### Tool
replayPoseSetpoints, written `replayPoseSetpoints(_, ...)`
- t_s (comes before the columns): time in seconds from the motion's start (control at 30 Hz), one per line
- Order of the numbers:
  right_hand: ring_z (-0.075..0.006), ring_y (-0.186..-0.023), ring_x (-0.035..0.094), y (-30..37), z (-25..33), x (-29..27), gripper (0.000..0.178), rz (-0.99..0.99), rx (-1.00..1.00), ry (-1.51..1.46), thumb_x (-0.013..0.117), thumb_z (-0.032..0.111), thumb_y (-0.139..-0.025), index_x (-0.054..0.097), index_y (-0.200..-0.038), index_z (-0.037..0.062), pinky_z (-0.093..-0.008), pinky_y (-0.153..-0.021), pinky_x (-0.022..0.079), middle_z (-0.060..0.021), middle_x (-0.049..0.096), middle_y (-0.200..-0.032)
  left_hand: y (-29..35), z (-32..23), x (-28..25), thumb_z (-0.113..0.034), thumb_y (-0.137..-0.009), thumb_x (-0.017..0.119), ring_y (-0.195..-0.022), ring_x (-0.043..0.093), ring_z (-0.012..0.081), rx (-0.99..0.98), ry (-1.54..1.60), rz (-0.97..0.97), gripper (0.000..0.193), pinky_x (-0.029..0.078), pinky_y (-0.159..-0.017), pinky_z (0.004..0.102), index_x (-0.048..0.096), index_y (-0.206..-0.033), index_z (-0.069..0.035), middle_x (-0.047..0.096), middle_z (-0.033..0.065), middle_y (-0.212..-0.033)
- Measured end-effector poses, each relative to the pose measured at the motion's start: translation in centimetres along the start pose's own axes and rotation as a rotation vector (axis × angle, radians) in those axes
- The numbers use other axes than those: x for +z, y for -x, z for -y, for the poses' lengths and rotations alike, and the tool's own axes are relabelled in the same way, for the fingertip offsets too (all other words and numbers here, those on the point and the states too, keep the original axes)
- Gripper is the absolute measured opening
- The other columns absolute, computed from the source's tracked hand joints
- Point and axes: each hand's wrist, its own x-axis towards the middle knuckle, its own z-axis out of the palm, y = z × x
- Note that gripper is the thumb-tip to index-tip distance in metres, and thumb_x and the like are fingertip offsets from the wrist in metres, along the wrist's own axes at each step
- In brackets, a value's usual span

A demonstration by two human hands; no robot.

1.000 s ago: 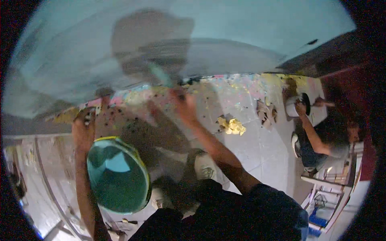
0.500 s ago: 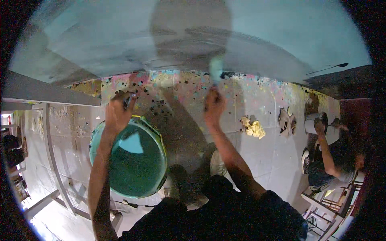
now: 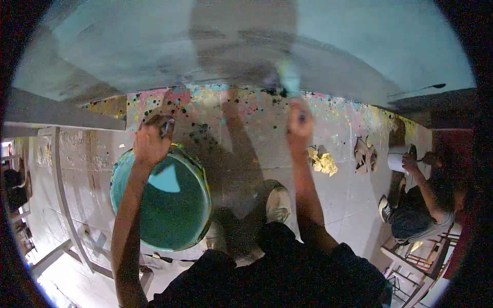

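My right hand (image 3: 299,123), smeared by motion, is closed around a paintbrush (image 3: 289,77). Its turquoise bristles meet the bottom strip of the blue-green wall (image 3: 354,46), where dark streaks show through. My left hand (image 3: 152,139) hangs over the far rim of a large round bucket (image 3: 208,205), its fingers curled and pinched; a pale bit shows near the thumb, too small to name. Turquoise paint (image 3: 165,178) in the bucket is partly lit, the remainder in shadow. The floor along the wall is speckled with pink, yellow, blue and black paint.
Crumpled yellow paper (image 3: 323,161) and a torn brownish scrap (image 3: 365,155) lie right of my right arm. Farther right, a crouching person (image 3: 423,205) holds a white container (image 3: 396,160). A grey wooden frame (image 3: 62,190) stands at my left.
My right hand and the blurred brush have moved rightward along the wall's base. The left hand stays over the bucket, nearly still. The other person's arm and container have shifted slightly.
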Motion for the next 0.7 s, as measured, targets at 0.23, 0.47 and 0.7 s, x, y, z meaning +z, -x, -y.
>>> replayPoseSetpoints(0.23,-0.0024,-0.043,0.028,-1.0,-5.4,-6.2,0.023,-0.316,0.381,-0.267,0.05,0.025,-0.085,0.053,-0.075,0.0045,-0.0209,-0.036,0.02,0.006,0.033,-0.053,-0.6,-0.7,-0.9,-0.026,-0.077,0.053,-0.081,0.056,0.0345,-0.103,0.01,0.122,0.026,0.044,-0.074,0.0427,0.06,-0.097,-0.012,0.059,0.0136,-0.093)
replayPoseSetpoints(0.47,-0.0253,-0.072,0.053,3.5,1.5,3.9,0.034,0.168,0.246,-0.241,0.048,0.029,-0.084,0.055,-0.098,-0.0018,-0.0363,-0.065,0.041,-0.0153,0.056,-0.081,-0.7,-1.4,-1.2,-0.026,-0.077,0.053,-0.081,0.056,0.0349,-0.176,-0.037,0.207,0.024,0.044,-0.073,0.0427,0.06,-0.094,-0.011,0.059,0.0151,-0.092)
replayPoseSetpoints(0.7,-0.0308,-0.073,0.055,8.3,2.3,14.4,0.029,0.425,0.025,-0.345,0.05,0.022,-0.082,0.054,-0.094,-0.0038,-0.0371,-0.063,0.043,-0.0196,0.057,-0.085,0.0,-2.6,-1.9,-0.023,-0.079,0.052,-0.08,0.056,0.0342,-0.063,0.011,0.064,0.02,0.044,-0.071,0.0408,0.06,-0.092,-0.01,0.059,0.0148,-0.091)
